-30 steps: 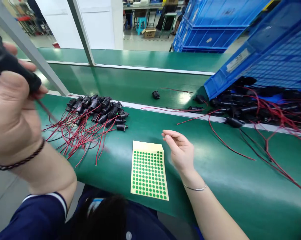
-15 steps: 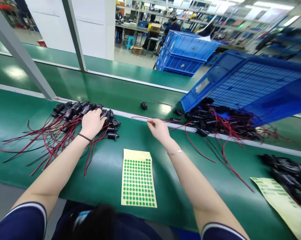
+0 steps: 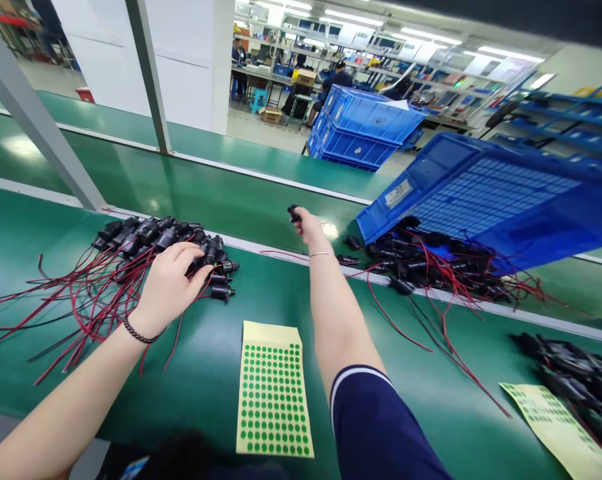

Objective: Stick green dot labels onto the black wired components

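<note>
At a green conveyor bench (image 3: 221, 373) on a factory floor, I am resting my left hand (image 3: 168, 287) at nine o'clock on the near edge of a sorted pile of black connectors (image 3: 163, 237), fingers spread and loosely curled, palm down, nothing clamped in it as far as I can tell. At twelve o'clock I am stretching my right hand (image 3: 311, 230) across the white strip between the belts, and it is pinching a single black connector (image 3: 294, 214) between thumb and fingertips, lifted just off the far belt; its red lead (image 3: 293, 254) is trailing back along the strip toward me. Below my arms, at six o'clock, a sheet of green dot stickers (image 3: 273, 400) is lying flat, and a second sticker sheet (image 3: 555, 420) is showing at four o'clock beside another dark heap of parts. At two o'clock a tipped blue crate (image 3: 481, 193) is spilling an unsorted tangle of connectors and red wires (image 3: 431, 260) (the leads are crossing one another everywhere). The risk I am judging from here: the trailing lead snagging in that tangle as I am drawing the piece back, dragging neighbours along, or the light fingertip pinch slipping and dropping the part onto the far belt.
</note>
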Demonstrator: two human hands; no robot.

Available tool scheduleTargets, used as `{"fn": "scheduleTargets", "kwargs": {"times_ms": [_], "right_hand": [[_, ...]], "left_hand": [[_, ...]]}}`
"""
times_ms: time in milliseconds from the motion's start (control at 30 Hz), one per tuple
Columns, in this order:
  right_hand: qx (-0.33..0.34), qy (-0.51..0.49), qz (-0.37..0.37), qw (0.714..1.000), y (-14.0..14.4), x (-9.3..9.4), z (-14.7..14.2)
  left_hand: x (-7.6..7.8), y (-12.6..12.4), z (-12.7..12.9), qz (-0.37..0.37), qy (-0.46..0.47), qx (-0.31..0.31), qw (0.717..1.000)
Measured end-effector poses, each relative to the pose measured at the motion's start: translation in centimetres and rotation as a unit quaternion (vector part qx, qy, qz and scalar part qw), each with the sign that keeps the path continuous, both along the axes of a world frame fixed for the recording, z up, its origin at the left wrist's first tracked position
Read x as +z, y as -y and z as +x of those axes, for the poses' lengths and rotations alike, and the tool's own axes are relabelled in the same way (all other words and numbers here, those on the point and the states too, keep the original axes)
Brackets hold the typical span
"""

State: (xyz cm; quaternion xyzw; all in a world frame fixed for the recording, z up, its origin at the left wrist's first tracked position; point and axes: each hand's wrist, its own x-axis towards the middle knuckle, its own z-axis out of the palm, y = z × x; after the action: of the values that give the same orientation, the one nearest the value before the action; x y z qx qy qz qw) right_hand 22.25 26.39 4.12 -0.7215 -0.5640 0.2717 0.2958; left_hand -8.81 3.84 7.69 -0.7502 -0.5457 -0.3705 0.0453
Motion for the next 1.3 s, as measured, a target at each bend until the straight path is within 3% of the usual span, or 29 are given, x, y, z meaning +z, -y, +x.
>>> {"fn": "scheduleTargets", "kwargs": {"times_ms": [133,267,500,600,700,767,867,967,1100,1300], "right_hand": [[-0.021,-0.048,0.022,0.998,1.9,0.8,1.9],[-0.011,-0.095,0.045,0.994,5.4,1.4,2.0],[0.183,-0.119,0.019,0.976,12.3,3.5,-0.3],[0.260,-0.025,0.101,0.960,14.9,3.5,-0.6],[0.209,0.038,0.197,0.957,18.4,2.3,0.4],[0.235,0.049,0.196,0.951,21.5,1.0,1.6],[0.328,0.057,0.146,0.931,26.2,-1.2,3.1],[0.323,0.070,0.114,0.937,29.3,-3.0,3.5],[0.291,0.061,0.100,0.950,30.4,-4.4,3.1],[0.284,0.074,0.106,0.950,30.2,-5.0,2.8]], "left_hand": [[0.0,0.1,1.7,-0.012,0.026,-0.058,0.998],[-0.6,-0.7,4.2,-0.004,0.012,-0.110,0.994],[-1.8,-6.0,11.0,0.000,-0.031,-0.239,0.971],[-2.2,-6.9,12.8,-0.070,-0.057,-0.240,0.966],[-1.9,-5.7,12.3,-0.094,-0.032,-0.179,0.979],[-1.8,-4.0,11.2,-0.089,-0.004,-0.154,0.984],[-2.3,-1.2,10.0,-0.132,-0.013,-0.195,0.972],[-3.8,0.9,10.1,-0.214,-0.053,-0.262,0.939],[-5.5,2.0,10.7,-0.314,-0.055,-0.278,0.906],[-5.8,1.9,10.3,-0.374,-0.035,-0.262,0.889]]}}
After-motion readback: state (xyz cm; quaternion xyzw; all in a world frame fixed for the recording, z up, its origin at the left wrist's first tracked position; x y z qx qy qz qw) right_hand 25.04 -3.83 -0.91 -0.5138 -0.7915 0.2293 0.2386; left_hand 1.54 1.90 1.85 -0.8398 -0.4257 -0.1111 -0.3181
